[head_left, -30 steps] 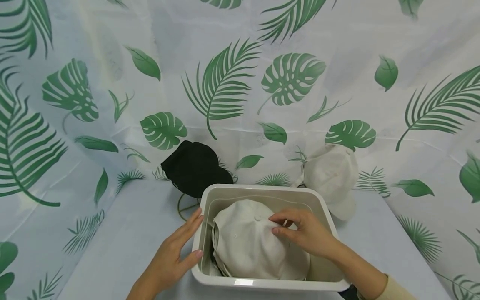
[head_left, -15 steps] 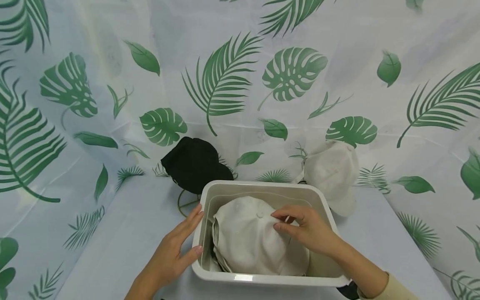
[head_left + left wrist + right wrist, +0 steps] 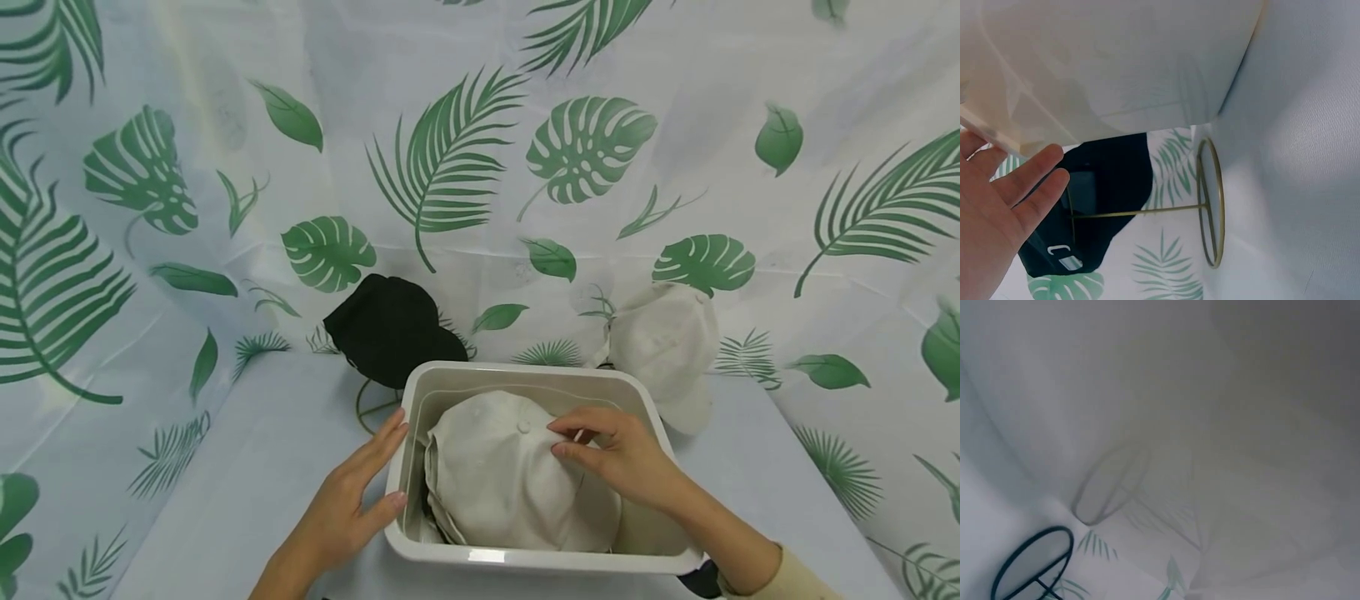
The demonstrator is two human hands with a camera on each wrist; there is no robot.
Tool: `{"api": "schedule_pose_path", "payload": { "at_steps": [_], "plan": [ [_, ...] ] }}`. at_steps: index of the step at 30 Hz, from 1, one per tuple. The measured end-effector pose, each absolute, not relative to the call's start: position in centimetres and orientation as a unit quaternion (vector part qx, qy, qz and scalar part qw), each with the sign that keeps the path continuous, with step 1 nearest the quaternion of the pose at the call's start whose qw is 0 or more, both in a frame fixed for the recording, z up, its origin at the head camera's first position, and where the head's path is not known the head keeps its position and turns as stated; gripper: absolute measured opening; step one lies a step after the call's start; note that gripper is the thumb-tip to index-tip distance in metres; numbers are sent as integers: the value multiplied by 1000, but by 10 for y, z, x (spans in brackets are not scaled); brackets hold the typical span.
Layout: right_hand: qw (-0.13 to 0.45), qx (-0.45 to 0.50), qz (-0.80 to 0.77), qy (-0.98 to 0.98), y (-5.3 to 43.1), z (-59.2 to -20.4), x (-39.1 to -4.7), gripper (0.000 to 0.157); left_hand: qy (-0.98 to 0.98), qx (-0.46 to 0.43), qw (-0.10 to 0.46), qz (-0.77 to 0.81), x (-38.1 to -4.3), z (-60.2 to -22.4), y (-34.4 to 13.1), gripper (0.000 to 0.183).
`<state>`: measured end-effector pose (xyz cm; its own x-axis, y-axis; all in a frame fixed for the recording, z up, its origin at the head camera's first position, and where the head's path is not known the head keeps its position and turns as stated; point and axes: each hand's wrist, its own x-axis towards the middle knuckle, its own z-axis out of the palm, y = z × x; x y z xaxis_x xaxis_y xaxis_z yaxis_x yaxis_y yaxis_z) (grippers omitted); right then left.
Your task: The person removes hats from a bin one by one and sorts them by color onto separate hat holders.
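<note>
A white plastic bin stands on the table, holding an off-white baseball cap with more folded layers showing beneath its left edge. Thumb and fingers of my right hand pinch the cap's crown just right of its top button. My left hand rests against the bin's left rim with fingers extended. In the left wrist view, that hand lies beside the bin's outer wall. The right wrist view shows the bin's glossy wall, with the right hand out of sight.
Behind the bin on the left, a black cap hangs on a gold wire stand. Another off-white cap is at the back right. Something black shows under the right forearm. A leaf-print curtain backs the table.
My right hand has shifted slightly right, and the pinched crown has moved with it. My left hand stays at the bin's rim. The head view has tilted slightly.
</note>
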<state>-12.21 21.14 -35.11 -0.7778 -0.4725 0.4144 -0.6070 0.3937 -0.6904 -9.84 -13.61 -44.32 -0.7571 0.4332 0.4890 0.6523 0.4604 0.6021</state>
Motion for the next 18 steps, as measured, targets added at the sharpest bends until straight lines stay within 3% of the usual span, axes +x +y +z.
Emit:
{"api": "schedule_pose_path", "payload": {
  "at_steps": [10,18],
  "plan": [
    [31,291,419,-860,230,-365,-136,24,-840,-323,134,-415,-98,-443,-134,65],
    [46,306,417,-855,232,-354,-138,27,-841,-323,137,-412,-98,-443,-135,65]
  ]
}}
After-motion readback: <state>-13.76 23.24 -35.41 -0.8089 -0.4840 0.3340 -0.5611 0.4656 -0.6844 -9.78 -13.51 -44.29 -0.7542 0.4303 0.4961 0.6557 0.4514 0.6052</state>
